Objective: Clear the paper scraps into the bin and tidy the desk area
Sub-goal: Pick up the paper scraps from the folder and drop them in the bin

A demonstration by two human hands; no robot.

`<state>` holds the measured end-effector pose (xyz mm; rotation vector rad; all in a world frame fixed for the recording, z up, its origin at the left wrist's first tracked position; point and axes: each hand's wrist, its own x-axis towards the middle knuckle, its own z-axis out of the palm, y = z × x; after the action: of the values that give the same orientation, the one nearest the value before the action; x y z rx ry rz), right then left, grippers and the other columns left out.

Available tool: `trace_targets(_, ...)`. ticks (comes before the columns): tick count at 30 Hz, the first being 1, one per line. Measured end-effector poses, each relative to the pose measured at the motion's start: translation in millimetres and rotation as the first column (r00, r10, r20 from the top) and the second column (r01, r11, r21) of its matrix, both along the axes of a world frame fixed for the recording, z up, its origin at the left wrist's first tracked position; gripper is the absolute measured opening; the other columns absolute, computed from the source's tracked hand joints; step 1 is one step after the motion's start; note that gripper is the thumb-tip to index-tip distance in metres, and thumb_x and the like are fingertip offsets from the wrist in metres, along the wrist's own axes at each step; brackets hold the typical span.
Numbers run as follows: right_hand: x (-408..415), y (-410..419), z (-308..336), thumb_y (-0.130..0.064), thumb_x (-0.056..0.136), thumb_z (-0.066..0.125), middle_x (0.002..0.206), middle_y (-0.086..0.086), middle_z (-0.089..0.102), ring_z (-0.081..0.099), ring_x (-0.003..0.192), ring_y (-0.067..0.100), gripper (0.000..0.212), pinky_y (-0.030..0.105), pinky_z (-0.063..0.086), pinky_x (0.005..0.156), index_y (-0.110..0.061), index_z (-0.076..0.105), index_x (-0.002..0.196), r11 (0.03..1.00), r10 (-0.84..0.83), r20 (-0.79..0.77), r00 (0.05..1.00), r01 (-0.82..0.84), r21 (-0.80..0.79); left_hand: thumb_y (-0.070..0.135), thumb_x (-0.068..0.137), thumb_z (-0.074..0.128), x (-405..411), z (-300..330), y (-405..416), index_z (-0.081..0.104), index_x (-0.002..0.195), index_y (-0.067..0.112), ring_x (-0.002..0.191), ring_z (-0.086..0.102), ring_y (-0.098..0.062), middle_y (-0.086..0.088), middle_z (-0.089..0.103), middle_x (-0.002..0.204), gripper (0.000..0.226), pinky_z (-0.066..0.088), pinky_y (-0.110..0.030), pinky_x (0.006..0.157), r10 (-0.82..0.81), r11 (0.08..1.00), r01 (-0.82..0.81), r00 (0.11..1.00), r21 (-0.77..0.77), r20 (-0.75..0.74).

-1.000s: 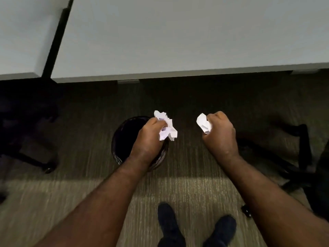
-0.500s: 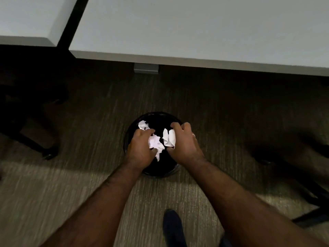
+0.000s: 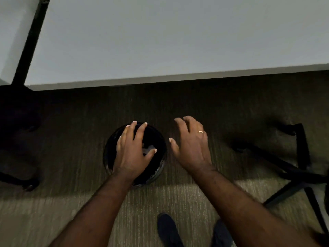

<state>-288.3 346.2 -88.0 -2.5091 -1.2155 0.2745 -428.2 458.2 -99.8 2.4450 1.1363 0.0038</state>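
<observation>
From the head camera, the left hand point(image 3: 130, 154) hangs palm down over the round black bin point(image 3: 160, 139) on the carpet point(image 3: 53, 211), fingers spread and holding nothing; pale paper point(image 3: 148, 150) shows inside the bin under it. At the bin's 3 o'clock the right hand point(image 3: 191, 148) is splayed and empty. The desk point(image 3: 178, 41) lies at 12 o'clock

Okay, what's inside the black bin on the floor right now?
Inside the bin a pale scrap of paper shows between the left hand's thumb and forefinger. That open hand covers much of the opening, and the rest is too dark to tell.
</observation>
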Motion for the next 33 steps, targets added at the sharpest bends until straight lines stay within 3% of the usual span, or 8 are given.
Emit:
trace_targets(6, 59, -85, 27, -0.052, 0.082, 0.058, 0.153, 0.015, 0.023, 0.018, 0.143, 0.033, 0.071, 0.056, 0.023, 0.112, -0.023, 0.032, 0.142, 0.987, -0.153, 0.116, 0.981, 0.158, -0.035, 0.060, 0.079, 0.058, 77, 42, -46, 0.011, 0.148, 0.037, 0.146, -0.006, -0.015, 0.002, 0.000, 0.160, 0.087, 0.002, -0.047, 0.116, -0.192, 0.981, 0.191, 0.980, 0.024, 0.056)
trace_targets(13, 130, -207, 59, -0.052, 0.084, 0.055, 0.156, 0.014, 0.017, 0.013, 0.145, 0.034, 0.072, 0.058, 0.019, 0.113, -0.024, 0.029, 0.144, 0.897, -0.428, 0.141, 0.893, 0.439, -0.056, 0.070, 0.074, 0.048, 181, 79, -130, 0.001, 0.146, 0.045, 0.144, -0.012, -0.011, 0.005, -0.010, 0.159, 0.089, 0.000, -0.047, 0.117, -0.449, 0.893, 0.449, 0.892, 0.001, 0.057)
trace_targets(23, 203, -404, 84, -0.045, 0.082, 0.062, 0.160, 0.011, 0.006, 0.001, 0.146, 0.034, 0.083, 0.054, 0.005, 0.116, -0.021, 0.020, 0.149, 0.602, -0.787, 0.143, 0.600, 0.798, -0.038, 0.066, 0.076, 0.053, 301, 90, -289, 0.007, 0.148, 0.039, 0.146, 0.000, -0.015, 0.002, 0.002, 0.160, 0.090, 0.011, -0.051, 0.116, -0.726, 0.687, 0.726, 0.686, 0.014, 0.050)
trace_targets(27, 219, -471, 85, -0.047, 0.085, 0.057, 0.160, 0.010, -0.002, -0.005, 0.146, 0.033, 0.085, 0.052, 0.000, 0.117, -0.025, 0.008, 0.151, 0.512, -0.848, 0.112, 0.518, 0.855, -0.080, 0.067, 0.075, 0.056, 330, 87, -351, 0.007, 0.148, 0.040, 0.146, -0.002, -0.016, 0.002, 0.000, 0.160, 0.092, 0.010, -0.053, 0.116, -0.788, 0.614, 0.789, 0.612, 0.026, 0.058)
trace_targets(33, 237, -542, 78, -0.045, 0.084, 0.062, 0.159, 0.012, 0.003, -0.001, 0.146, 0.033, 0.083, 0.049, 0.004, 0.118, -0.024, 0.015, 0.150, 0.488, -0.870, 0.043, 0.492, 0.870, -0.071, 0.077, 0.071, 0.044, 366, 74, -421, 0.009, 0.148, 0.041, 0.146, 0.004, -0.020, 0.000, 0.003, 0.160, 0.092, 0.012, -0.052, 0.114, -0.855, 0.518, 0.854, 0.517, 0.052, 0.028)
